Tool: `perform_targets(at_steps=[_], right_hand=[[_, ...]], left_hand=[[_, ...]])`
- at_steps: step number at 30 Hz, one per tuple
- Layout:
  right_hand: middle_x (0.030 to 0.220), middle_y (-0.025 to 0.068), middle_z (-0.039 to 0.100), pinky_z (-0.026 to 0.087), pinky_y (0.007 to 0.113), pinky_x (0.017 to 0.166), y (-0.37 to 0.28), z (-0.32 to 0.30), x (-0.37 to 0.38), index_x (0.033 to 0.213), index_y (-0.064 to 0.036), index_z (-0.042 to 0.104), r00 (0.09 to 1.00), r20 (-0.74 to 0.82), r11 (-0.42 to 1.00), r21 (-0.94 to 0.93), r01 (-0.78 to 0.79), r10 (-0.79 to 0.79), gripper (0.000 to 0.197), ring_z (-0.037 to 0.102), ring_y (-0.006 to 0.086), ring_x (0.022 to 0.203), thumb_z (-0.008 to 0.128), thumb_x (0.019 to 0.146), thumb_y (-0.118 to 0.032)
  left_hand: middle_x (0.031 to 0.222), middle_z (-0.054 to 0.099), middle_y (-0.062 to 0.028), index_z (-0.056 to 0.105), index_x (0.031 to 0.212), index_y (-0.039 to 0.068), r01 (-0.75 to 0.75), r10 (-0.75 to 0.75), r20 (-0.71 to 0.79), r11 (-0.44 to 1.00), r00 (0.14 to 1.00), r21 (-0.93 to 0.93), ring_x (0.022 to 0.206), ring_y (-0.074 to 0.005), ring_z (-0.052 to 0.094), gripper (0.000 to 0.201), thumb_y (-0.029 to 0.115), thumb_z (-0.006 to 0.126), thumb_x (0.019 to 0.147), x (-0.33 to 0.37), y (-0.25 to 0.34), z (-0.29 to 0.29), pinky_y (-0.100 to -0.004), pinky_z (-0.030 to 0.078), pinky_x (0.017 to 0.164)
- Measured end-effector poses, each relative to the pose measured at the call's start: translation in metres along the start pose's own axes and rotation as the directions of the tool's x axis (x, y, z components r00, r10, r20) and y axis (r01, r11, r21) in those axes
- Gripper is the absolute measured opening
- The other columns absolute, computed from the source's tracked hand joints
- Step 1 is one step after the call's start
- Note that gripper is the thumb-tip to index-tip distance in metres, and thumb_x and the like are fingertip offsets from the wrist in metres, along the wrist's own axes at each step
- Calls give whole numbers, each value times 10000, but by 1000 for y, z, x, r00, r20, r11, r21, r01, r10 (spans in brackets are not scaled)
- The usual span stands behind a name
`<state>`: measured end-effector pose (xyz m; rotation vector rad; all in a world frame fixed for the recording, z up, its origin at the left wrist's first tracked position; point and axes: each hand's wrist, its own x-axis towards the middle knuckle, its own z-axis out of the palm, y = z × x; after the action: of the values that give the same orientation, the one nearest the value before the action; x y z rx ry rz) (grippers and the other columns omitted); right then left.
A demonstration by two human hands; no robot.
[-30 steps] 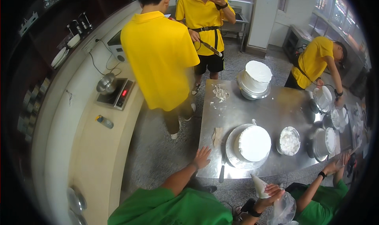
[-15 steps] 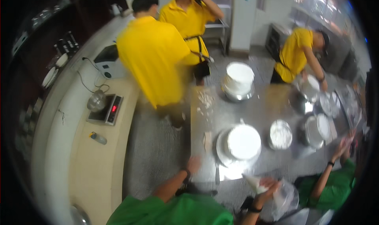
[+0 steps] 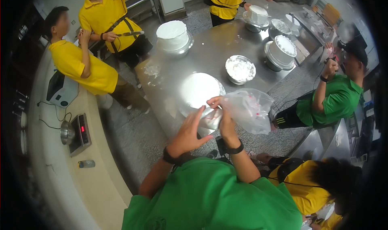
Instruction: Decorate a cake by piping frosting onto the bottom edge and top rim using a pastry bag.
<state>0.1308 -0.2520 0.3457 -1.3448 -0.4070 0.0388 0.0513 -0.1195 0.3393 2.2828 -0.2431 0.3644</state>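
My right hand (image 3: 227, 123) is closed round a clear plastic piping bag (image 3: 251, 109), whose loose upper part billows out to the right. White cream shows in the narrow end of the bag, between my two hands. Fingers stretched and thumb apart, my left hand (image 3: 186, 131) is held open just left of that end; it does not appear to grip the bag. Just beyond my hands, a round cake coated in white cream (image 3: 199, 88) stands on a stand near the table's front edge. Right of it is a metal bowl with white cream (image 3: 241, 68).
The steel table (image 3: 210, 44) also bears white cakes at the far left (image 3: 171, 33) and right (image 3: 283, 51). Several people in yellow stand round it; a person in green (image 3: 337, 92) is at the right. Leftward runs a counter (image 3: 103, 157) with an induction cooker (image 3: 81, 135).
My left hand has left the table edge and come up beside the piping bag. The bag and my right hand have moved in front of the cake. The view has turned right.
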Motion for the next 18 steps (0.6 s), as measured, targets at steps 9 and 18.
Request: perform_targets(at_steps=[9, 18], right_hand=[[1182, 116, 541, 402, 294, 914, -22, -8, -34, 1020, -40, 557, 986, 129, 991, -72, 110, -100, 170, 509, 191, 1079, 592, 887, -140], [1152, 184, 585, 320, 412, 1031, 24, -18, -77, 889, -46, 570, 997, -35, 988, 133, 73, -69, 537, 481, 278, 1151, 261, 1006, -471]], left_hand=[[1030, 585, -147, 510, 1179, 54, 16, -62, -266, 985, 962, -171, 990, -357, 564, 572, -62, 673, 643, -7, 6, 59, -416, 470, 832], [991, 584, -117, 534, 1055, 48, -13, 10, -192, 1000, 981, -18, 1018, -332, 547, 447, -24, 669, 635, -29, -4, 72, -453, 399, 972]])
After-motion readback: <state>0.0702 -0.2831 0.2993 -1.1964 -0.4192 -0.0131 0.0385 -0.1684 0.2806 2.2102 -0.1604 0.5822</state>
